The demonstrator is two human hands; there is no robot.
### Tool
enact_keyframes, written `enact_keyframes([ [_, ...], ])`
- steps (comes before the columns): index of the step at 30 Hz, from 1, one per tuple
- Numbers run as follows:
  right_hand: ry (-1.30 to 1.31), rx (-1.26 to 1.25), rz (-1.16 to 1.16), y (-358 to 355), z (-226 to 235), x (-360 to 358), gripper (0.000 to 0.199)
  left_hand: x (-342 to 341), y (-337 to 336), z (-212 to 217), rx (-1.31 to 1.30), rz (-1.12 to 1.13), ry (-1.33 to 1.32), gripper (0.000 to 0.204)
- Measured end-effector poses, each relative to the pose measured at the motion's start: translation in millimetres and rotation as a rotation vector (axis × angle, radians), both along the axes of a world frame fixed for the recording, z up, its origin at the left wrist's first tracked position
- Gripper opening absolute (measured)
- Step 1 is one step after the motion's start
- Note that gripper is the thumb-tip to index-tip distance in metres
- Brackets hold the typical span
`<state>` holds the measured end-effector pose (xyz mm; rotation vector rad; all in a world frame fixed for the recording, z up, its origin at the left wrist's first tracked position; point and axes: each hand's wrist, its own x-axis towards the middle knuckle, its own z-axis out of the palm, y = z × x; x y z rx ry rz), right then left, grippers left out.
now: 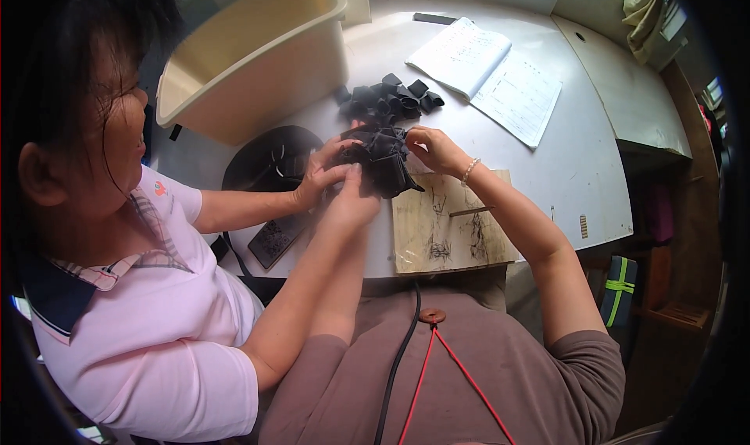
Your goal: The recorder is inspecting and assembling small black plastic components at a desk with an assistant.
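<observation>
Black fabric, bunched into a floppy bundle, sits at the centre of my view, held just above the near edge of the white desk. My right hand pinches its upper edge at about two o'clock of the bundle, fingers closed on the cloth; my left hand comes up from six o'clock with the thumb pressed against its lower side, so both hands grip it. A co-worker's hand reaches in from nine o'clock and touches the same bundle on its left flank. I judge the cloth soft, light and limp, likely to sag or unfold if held by one corner, so a hold on the gathered folds near the middle looks safest; it seems neither slippery nor fragile. Just beyond it, at twelve o'clock, lies a heap of small black folded pieces, matte and blocky. At four o'clock a worn wooden board rests on the desk edge, scratched, with dark thread scraps on it. Farther out at one o'clock an open notebook lies flat, its pages pale. At eleven o'clock a cream plastic bin stands tilted, smooth-walled, and below it a dark round object that I cannot make out clearly.
</observation>
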<state>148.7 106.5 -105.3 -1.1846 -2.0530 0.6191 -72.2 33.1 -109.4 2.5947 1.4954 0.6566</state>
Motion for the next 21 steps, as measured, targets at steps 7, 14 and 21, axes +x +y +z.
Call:
enact_keyframes([
  [7, -0.221, 0.013, 0.086, 32, -25, -9, 0.036, 10, -16, 0, 0.129, -0.062, 0.13, 0.045],
  [14, -0.452, -0.005, 0.062, 57, -15, -11, 0.047, 5, -16, 4, 0.237, -0.083, 0.261, 0.043],
  [21, -0.382, 0.035, 0.06, 59, -15, -2, 0.041, -1, -27, 4, 0.32, -0.123, 0.403, 0.041],
])
